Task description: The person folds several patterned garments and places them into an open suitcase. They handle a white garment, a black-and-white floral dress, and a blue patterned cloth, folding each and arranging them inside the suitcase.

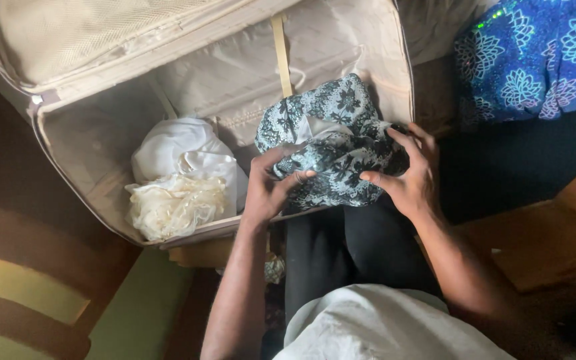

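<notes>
Dim soft light from above, brightest on the pale suitcase lining (235, 67) and blue cloth (535, 60) at top right, my lap and the bottom-left floor (8, 167) sink into shadow, no glare, slight softness and grain throughout, edges mildly stretched.

Dim room, seen from above

A brown floor (541, 247) lay in shadow at the right, with green and yellow striped furniture (28, 293) at the lower left and a blue floral cloth (535, 60) in the upper right corner.
</notes>
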